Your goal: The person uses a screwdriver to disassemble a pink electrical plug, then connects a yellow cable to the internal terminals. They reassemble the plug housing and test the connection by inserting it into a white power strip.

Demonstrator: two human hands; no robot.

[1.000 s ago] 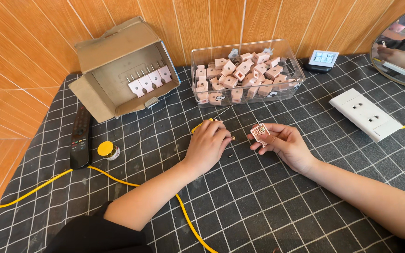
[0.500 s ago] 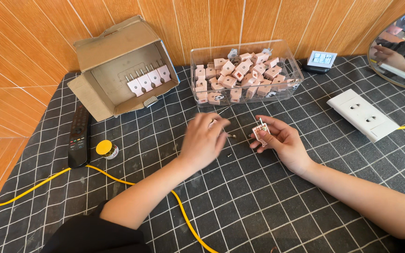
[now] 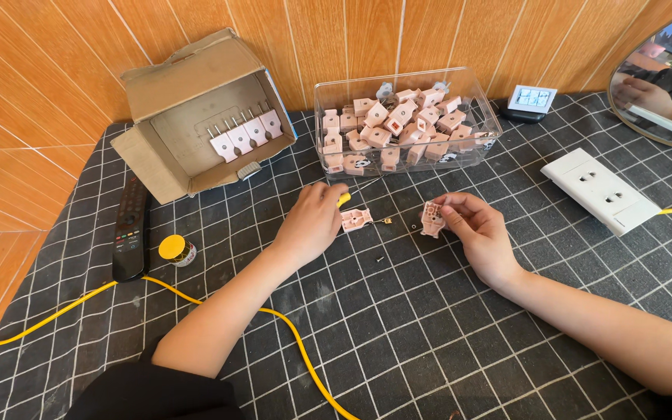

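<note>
My left hand [image 3: 312, 223] rests on the black grid-patterned cloth, fingers curled around a yellow-handled tool [image 3: 343, 199] whose tip peeks out at the top. Just to its right a pink plug half [image 3: 357, 219] lies on the cloth. My right hand [image 3: 474, 231] pinches another pink plug piece [image 3: 432, 220] by its edge, held a little above the cloth. Small screws or metal bits [image 3: 390, 222] lie between the two hands.
A clear plastic bin [image 3: 488, 118] holds several pink plug parts. An open cardboard box [image 3: 173, 148] has pink plugs lined up inside. A black remote [image 3: 131, 227], a small yellow-lidded jar [image 3: 175, 250], a yellow cable [image 3: 289, 330], a white socket strip [image 3: 600, 190], a small timer [image 3: 530, 99] and a mirror [image 3: 663, 78] surround the hands.
The hands have drawn apart. One pink plug half now lies on the cloth beside my left hand, while my right hand keeps the other piece.
</note>
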